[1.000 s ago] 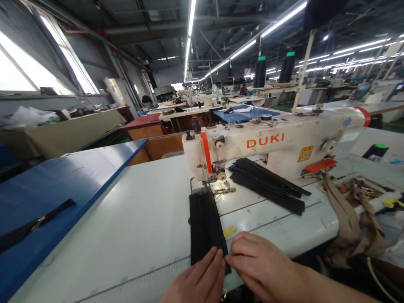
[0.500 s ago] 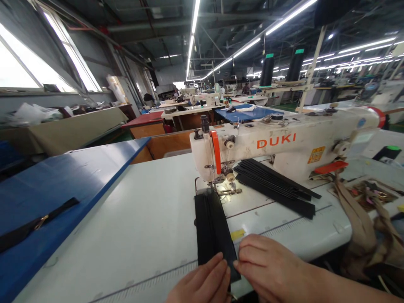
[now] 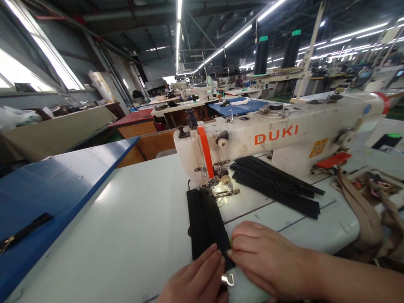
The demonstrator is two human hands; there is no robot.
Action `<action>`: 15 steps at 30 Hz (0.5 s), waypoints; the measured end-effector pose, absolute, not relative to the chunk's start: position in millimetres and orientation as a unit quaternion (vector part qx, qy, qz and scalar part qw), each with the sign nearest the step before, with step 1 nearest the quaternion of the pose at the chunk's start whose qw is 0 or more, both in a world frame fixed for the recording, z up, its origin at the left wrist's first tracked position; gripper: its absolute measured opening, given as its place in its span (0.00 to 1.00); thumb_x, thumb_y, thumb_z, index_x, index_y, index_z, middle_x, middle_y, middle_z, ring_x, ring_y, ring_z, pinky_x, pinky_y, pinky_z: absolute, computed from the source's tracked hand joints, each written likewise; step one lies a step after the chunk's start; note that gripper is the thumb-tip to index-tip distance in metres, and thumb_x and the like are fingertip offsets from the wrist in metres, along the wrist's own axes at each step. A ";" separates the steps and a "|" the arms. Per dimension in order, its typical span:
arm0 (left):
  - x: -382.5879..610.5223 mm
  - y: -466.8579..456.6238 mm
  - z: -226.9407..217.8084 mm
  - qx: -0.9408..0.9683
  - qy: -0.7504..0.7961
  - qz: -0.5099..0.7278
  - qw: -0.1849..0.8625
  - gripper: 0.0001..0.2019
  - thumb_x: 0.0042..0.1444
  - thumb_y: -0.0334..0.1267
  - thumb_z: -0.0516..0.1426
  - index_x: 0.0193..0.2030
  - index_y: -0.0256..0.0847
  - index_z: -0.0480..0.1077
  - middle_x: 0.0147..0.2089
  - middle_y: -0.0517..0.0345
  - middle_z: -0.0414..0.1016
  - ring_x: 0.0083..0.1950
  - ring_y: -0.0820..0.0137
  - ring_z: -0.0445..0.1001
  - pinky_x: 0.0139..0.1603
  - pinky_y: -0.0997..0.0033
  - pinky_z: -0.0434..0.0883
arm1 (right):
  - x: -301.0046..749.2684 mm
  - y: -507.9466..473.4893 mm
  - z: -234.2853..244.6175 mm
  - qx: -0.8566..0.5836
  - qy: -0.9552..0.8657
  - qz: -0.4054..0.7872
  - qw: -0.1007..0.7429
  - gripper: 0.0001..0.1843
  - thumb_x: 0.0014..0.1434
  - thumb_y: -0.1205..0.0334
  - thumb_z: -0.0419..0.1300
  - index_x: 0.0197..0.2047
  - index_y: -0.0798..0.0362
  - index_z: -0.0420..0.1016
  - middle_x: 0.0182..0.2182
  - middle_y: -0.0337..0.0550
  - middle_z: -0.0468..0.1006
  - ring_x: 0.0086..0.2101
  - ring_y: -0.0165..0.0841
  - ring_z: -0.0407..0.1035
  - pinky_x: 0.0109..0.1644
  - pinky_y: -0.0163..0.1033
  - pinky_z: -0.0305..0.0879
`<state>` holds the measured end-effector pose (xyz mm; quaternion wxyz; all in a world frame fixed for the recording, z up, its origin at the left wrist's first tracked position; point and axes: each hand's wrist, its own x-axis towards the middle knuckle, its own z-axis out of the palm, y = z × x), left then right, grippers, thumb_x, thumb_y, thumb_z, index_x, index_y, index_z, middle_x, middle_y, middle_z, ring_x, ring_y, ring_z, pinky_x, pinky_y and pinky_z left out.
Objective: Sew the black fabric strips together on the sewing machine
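A long black fabric strip [image 3: 206,225], layered with a seam line down its middle, lies lengthwise with its far end under the needle area of the sewing machine [image 3: 210,185]. My left hand [image 3: 195,275] grips the strip's near end, fingers together on top. At the near right edge, my right hand [image 3: 268,256] pinches the strip between thumb and curled fingers. A small shiny metal piece [image 3: 228,279] pokes out beside my left fingers; its kind is unclear. Several black strips [image 3: 277,183] lie fanned out under the machine's arm.
The white sewing table [image 3: 135,219] meets a blue-topped table [image 3: 66,181] on the left, where a black strip with a metal fitting [image 3: 28,231] lies. Beige straps [image 3: 362,210] hang by a small parts tray [image 3: 378,185] at right. Thread cones [image 3: 261,57] stand behind.
The view has shifted, bringing the machine slightly left and nearer. Both hands keep hold of the strip's near end. The metal piece by my left fingers shows more now.
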<state>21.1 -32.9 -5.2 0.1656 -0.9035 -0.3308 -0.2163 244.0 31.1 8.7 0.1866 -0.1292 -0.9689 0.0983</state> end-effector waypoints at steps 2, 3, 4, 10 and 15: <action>18.4 -25.6 0.3 -0.907 -0.339 -0.205 0.142 0.14 0.66 0.36 0.48 0.49 0.34 0.73 0.46 0.50 0.79 0.49 0.68 0.78 0.50 0.79 0.74 | 240.8 40.1 8.6 -0.142 -0.969 0.089 0.182 0.10 0.64 0.68 0.51 0.43 0.58 0.73 0.35 0.48 0.73 0.40 0.38 0.62 0.48 0.43 0.61; 17.3 -22.1 3.2 -0.907 -0.346 -0.199 0.133 0.14 0.66 0.35 0.48 0.50 0.33 0.72 0.47 0.49 0.79 0.50 0.67 0.77 0.50 0.78 0.74 | 239.2 44.6 8.8 -0.147 -0.969 0.083 0.180 0.10 0.64 0.67 0.51 0.43 0.58 0.73 0.35 0.47 0.73 0.40 0.38 0.62 0.48 0.43 0.61; 16.4 -18.6 5.9 -0.907 -0.352 -0.192 0.128 0.14 0.65 0.35 0.48 0.51 0.33 0.72 0.48 0.48 0.79 0.51 0.67 0.77 0.50 0.77 0.74 | 237.6 49.0 9.2 -0.149 -0.969 0.076 0.179 0.10 0.64 0.67 0.51 0.43 0.57 0.73 0.35 0.47 0.73 0.40 0.38 0.62 0.48 0.43 0.61; 11.6 6.8 13.4 -0.906 -0.366 -0.183 0.113 0.15 0.65 0.36 0.48 0.52 0.34 0.71 0.51 0.47 0.77 0.51 0.65 0.77 0.50 0.73 0.75 | 226.6 74.0 10.4 -0.169 -0.969 0.043 0.176 0.10 0.64 0.66 0.51 0.40 0.57 0.74 0.33 0.45 0.71 0.38 0.37 0.61 0.47 0.42 0.60; 3.7 26.9 9.4 -0.897 -0.388 -0.189 0.094 0.15 0.65 0.37 0.49 0.53 0.35 0.71 0.52 0.48 0.76 0.50 0.66 0.78 0.52 0.72 0.74 | 214.8 90.7 7.7 -0.190 -0.963 0.021 0.190 0.09 0.64 0.66 0.52 0.37 0.57 0.73 0.33 0.46 0.72 0.39 0.38 0.61 0.50 0.43 0.60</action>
